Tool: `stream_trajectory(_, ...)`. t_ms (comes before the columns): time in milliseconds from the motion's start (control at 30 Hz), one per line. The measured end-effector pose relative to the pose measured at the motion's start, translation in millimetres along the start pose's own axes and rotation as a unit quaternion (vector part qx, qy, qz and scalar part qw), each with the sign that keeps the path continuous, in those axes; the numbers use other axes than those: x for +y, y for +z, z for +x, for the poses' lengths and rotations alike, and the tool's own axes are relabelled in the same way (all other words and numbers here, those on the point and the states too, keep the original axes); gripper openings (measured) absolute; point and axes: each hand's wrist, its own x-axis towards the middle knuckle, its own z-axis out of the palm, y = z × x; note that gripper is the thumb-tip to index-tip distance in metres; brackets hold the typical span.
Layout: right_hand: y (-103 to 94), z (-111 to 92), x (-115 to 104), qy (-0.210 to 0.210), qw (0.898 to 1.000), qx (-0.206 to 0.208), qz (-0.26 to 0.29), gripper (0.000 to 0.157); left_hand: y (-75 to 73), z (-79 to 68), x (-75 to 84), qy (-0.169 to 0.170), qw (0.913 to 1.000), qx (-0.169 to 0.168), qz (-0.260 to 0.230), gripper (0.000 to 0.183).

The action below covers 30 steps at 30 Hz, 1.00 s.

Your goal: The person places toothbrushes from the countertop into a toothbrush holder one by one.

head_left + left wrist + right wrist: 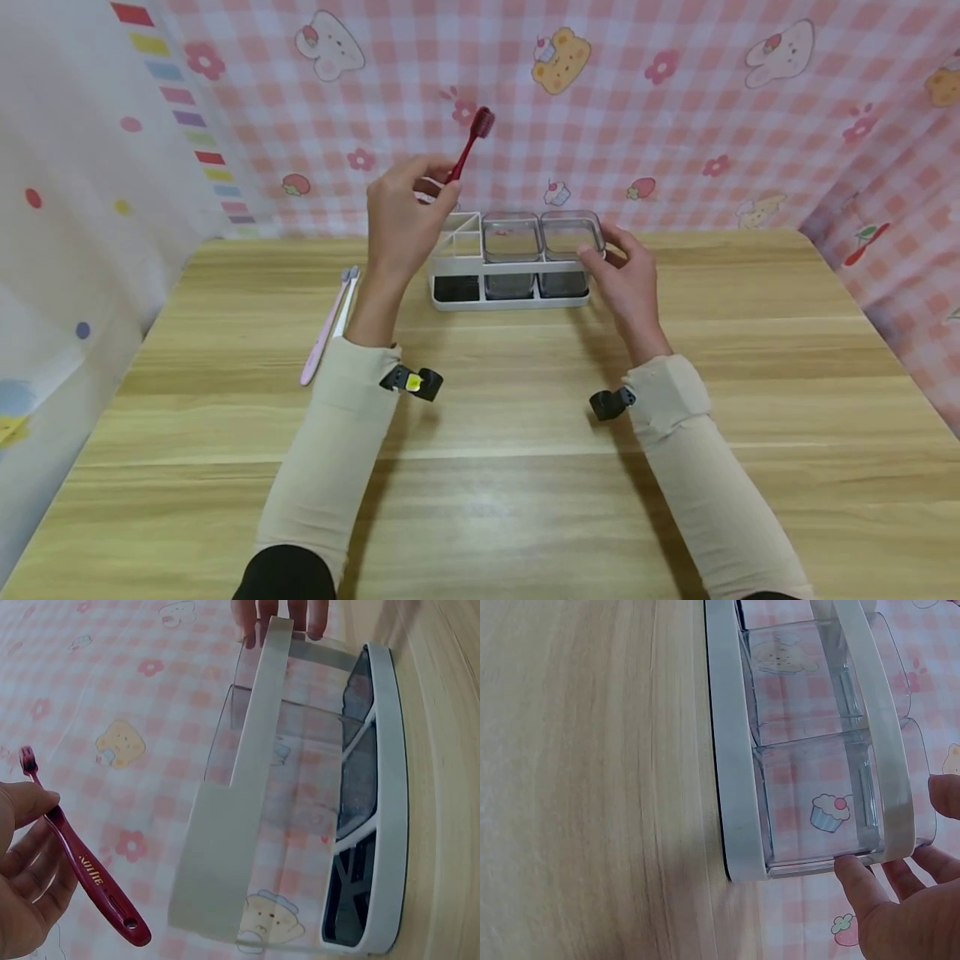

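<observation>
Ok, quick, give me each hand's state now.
Left hand: closed, holding the red toothbrush.
Right hand: touching the right end of the holder; whether it grips cannot be told.

Beige sleeves (324,450) bear black wrist cameras (429,385), one marked yellow.

A pink-and-white checked cloth (675,125), printed with rabbits, bears, flowers and strawberries, hangs beyond the fingers (420,169). Well to the left of the fingers hangs a white cloth (75,100) with coloured dots; a column of small coloured rectangles (189,118) runs between it and the checks. Well to the fingers' right, the checked fabric turns a corner. Below the fingers spreads a pale yellow-brown, wood-grained tabletop (517,433), a soft glare (480,517) lying nearer than they are.
</observation>
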Motion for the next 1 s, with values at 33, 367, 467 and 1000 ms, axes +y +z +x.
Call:
stream_trajectory(33, 0.2, 0, 0, 0.001, 1.0, 0.0, 0.0, 0.049, 1.0, 0.9, 1.2, -0.003, 1.0, -0.002, 0.0, 0.017)
stream_trajectory(367, 0.6, -2, -2, 0.008, 1.0, -0.001, 0.003, 0.05, 17.5, 2.9, 9.3, 0.004, 0.9997, -0.025, 0.004, 0.018)
stream_trajectory(467, -0.3, -3, -3, 0.009, 1.0, -0.002, 0.001, 0.051, 23.2, 2.0, 12.5, 0.018, 0.9993, -0.032, 0.004, 0.019)
stream_trajectory(1000, -1.2, -2, -1, 0.006, 1.0, -0.004, 0.005, 0.051, 40.5, 2.1, 18.1, 0.052, 0.9971, -0.055, -0.005, 0.02)
